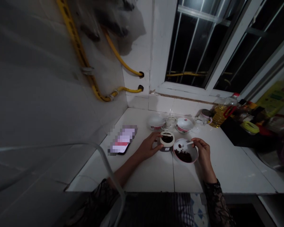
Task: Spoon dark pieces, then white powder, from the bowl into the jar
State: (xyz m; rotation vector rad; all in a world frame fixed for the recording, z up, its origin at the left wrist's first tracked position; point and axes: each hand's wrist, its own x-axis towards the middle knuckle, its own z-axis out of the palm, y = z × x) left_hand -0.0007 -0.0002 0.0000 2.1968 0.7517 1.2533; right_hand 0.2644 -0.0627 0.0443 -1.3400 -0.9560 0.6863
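My left hand (148,146) is closed around the left side of a small lidless jar (167,145) with a white rim and dark contents, which stands on the counter. Just right of the jar sits a white bowl (185,150) with a pink rim and dark brown bits in it. Between the fingers of my right hand (203,149) is a white spoon (188,143), its tip over the inside of the bowl. What the dark bits are, I cannot make out.
Behind the jar are two more bowls (184,125) and a clear glass container (169,123). A phone (123,139) lies to the left. Oil bottle (220,113), glass mug (203,117) and a black condiment box (236,132) stand at the right. A pale cable (106,160) crosses the near left.
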